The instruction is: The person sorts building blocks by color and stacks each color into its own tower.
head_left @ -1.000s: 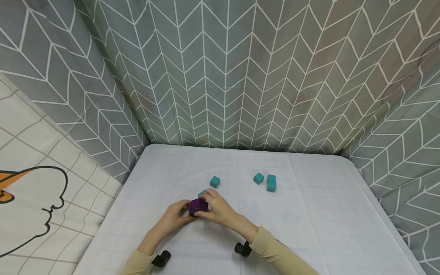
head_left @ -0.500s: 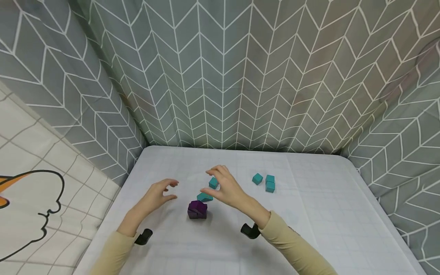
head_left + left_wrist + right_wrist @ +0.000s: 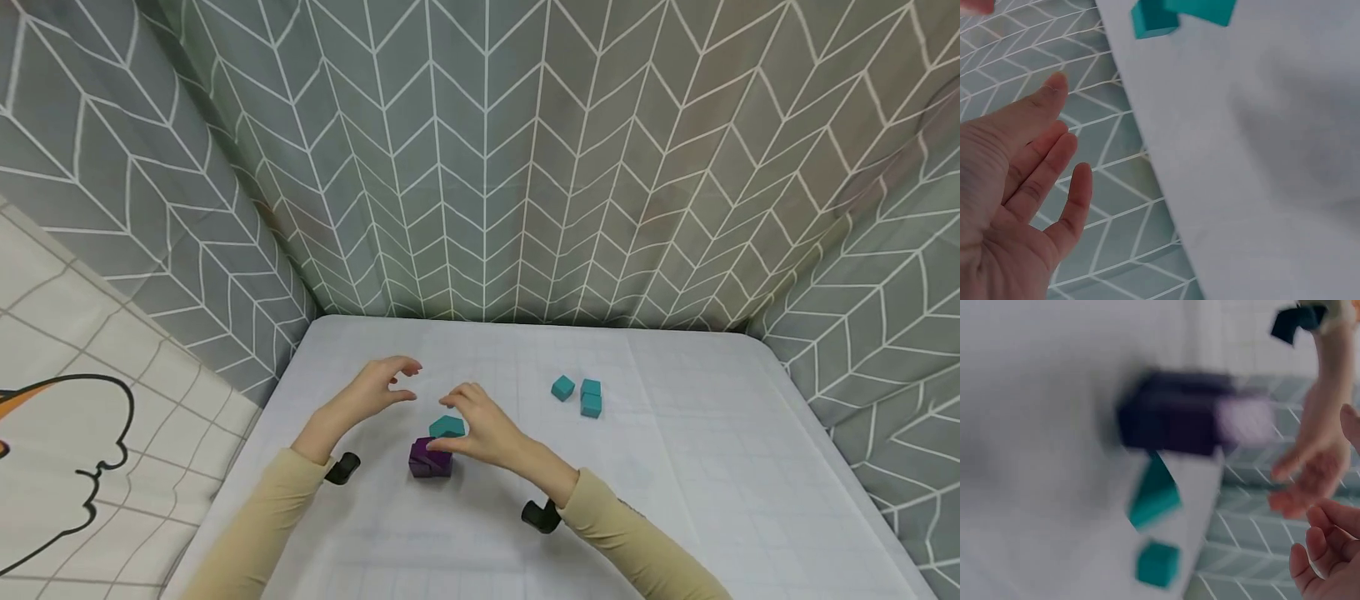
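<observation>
A purple block (image 3: 427,465) with visible seams sits on the white table, left of the middle. Right behind it is a teal wedge-like block (image 3: 447,427). My right hand (image 3: 486,429) hovers to the right of both, fingers and thumb spread apart; its thumb overlaps the purple block in the head view. My left hand (image 3: 367,392) is raised beyond and left of the blocks, thumb and fingers apart with nothing between them. A small teal cube (image 3: 1157,564) shows beside the teal block in the right wrist view; in the head view the right hand hides it.
Farther right stand a single teal cube (image 3: 562,387) and two more teal cubes (image 3: 591,406) set together. The white table (image 3: 690,467) ends at a grey patterned curtain (image 3: 487,208) along the back. A black wrist device (image 3: 542,517) sits under the right sleeve.
Both hands were around the purple block, then let go and drew apart. The left hand has since moved away and right; the right hand has lowered slightly toward the blocks.
</observation>
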Motion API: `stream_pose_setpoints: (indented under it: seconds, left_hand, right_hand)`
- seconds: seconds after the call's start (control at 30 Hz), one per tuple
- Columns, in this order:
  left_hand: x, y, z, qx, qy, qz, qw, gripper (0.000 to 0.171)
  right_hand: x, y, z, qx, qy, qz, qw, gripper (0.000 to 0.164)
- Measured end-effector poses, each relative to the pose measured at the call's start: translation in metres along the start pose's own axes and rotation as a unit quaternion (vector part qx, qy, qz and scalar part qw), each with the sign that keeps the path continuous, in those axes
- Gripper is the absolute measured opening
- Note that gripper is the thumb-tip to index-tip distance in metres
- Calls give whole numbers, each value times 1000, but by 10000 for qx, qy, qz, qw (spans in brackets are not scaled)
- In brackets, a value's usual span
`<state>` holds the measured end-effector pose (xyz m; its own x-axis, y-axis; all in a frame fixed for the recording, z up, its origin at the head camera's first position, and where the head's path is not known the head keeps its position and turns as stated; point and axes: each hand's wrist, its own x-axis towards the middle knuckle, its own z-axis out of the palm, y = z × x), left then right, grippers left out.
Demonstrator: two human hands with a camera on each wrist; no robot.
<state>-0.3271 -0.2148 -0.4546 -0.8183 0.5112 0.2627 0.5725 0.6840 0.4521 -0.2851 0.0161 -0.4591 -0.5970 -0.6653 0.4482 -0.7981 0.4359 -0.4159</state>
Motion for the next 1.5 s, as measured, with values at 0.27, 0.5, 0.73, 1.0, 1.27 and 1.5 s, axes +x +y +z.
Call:
stream_pose_setpoints:
  seconds: [0.27,0.5,0.73,1.0,1.27,1.5]
  left_hand:
    - [2,-13,21,-34,-164,-256,9995,40]
    - [20,-19,44,-197,-464,-254,9984,39]
    - [44,-24,70,-477,-883,-236,9947,40]
    - [60,-32,93,-832,-1043,104,9910,39]
    - [60,-34,98,-813,-955,246,9918,32]
    - [60,-36,101,-920,-952,252,9909,32]
  right_hand:
    - [-9,-3,32,61,-311,104,9994,59]
    - [-5,19,31,165,118,595,9980,55]
    - [-5,61,38,-96,270,1170,9927,49]
    - [-7,92,55,-161,100,1728,9848,40]
    - [-7,101,64,70,112,1726,9849,28]
    - [-10,111,70,288,493,1197,9912,30]
